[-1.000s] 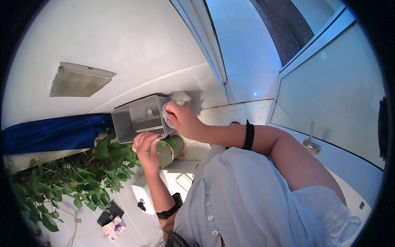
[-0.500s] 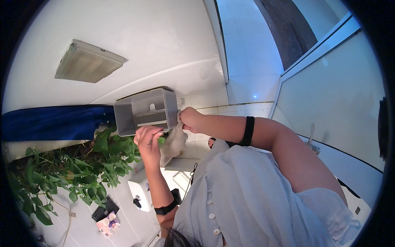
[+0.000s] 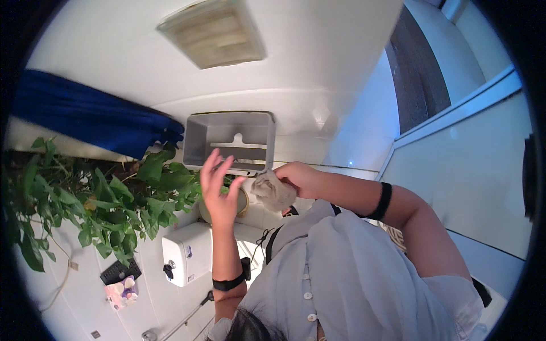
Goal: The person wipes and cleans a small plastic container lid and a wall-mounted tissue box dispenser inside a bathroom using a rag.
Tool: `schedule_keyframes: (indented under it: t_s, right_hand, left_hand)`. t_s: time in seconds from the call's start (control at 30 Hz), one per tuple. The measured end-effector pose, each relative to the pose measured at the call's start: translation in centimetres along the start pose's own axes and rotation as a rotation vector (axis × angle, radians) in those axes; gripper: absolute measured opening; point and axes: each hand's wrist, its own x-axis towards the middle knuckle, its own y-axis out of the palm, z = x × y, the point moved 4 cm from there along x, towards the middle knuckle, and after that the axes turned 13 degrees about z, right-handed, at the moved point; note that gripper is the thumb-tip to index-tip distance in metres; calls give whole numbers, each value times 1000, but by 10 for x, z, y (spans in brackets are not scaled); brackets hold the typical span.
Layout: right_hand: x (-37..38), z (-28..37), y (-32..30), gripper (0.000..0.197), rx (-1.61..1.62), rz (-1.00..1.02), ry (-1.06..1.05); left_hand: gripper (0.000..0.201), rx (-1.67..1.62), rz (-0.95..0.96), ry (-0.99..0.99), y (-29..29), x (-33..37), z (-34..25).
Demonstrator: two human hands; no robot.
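A grey open box (image 3: 269, 141) with a slotted inner divider is ahead of me, close to the white wall. My left hand (image 3: 220, 190) is raised just in front of its near edge, fingers spread and holding nothing. To the right, my right hand (image 3: 298, 178) grips a crumpled beige cloth (image 3: 274, 192), which hangs just below the box's near right corner. The cloth hides part of my right fingers. Black bands circle both of my arms.
Leafy green plants (image 3: 114, 199) spread on the left beneath a blue cloth (image 3: 96, 116). A white tank (image 3: 187, 254) stands below them, near a tissue pack (image 3: 122, 293). A rectangular fixture (image 3: 211, 34) is on the wall. A framed panel (image 3: 460, 159) stands at right.
My left hand has come off the box's edge and opened. My right hand has drawn the cloth from the box's right side to below its near corner. The view has shifted.
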Motion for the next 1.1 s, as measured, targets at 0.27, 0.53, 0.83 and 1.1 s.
schedule_keyframes:
  t_s: [0.27, 0.53, 0.83, 1.1]
  right_hand:
    - [-36, 22, 114, 27, -1146, 305, -66]
    - [-57, 129, 223, 28, -1517, 33, -1051]
    - [48, 89, 141, 36, -2224, -404, -127]
    - [116, 86, 85, 42, -2418, -433, -407]
  left_hand:
    - [45, -931, 118, -168, 8, -79, 51]
    - [21, -827, -7, -308, 0, -71, 74]
    - [35, -222, -352, -190, -49, -26, 101]
    - [52, -321, -233, -174, -41, 23, 114]
